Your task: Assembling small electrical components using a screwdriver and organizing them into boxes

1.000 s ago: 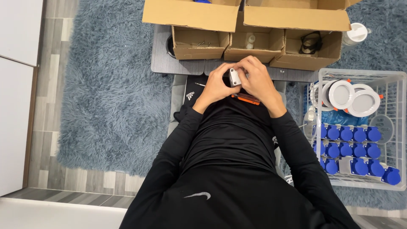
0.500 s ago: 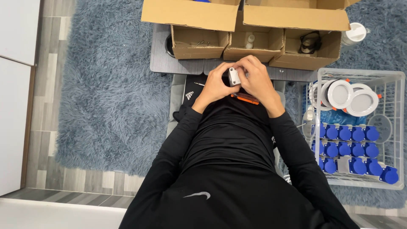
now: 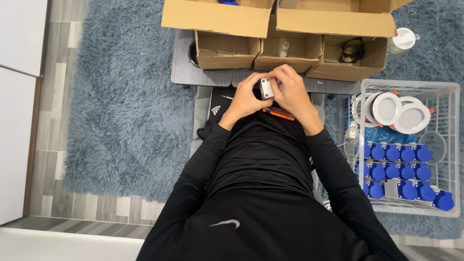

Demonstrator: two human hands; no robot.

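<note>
Just before the boxes [image 3: 285, 46], both hands grip a small white part [image 3: 266, 88]: left hand [image 3: 246, 99] cradling, right hand [image 3: 290, 92] pinching its top. Fitting seems underway; steady alignment comes next.

blue caps [image 3: 392, 170], shaggy grey-blue rug [image 3: 125, 106], brown boxes [image 3: 290, 43].

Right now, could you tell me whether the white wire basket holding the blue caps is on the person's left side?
No, the white wire basket with the blue caps sits to the person's right.
</note>
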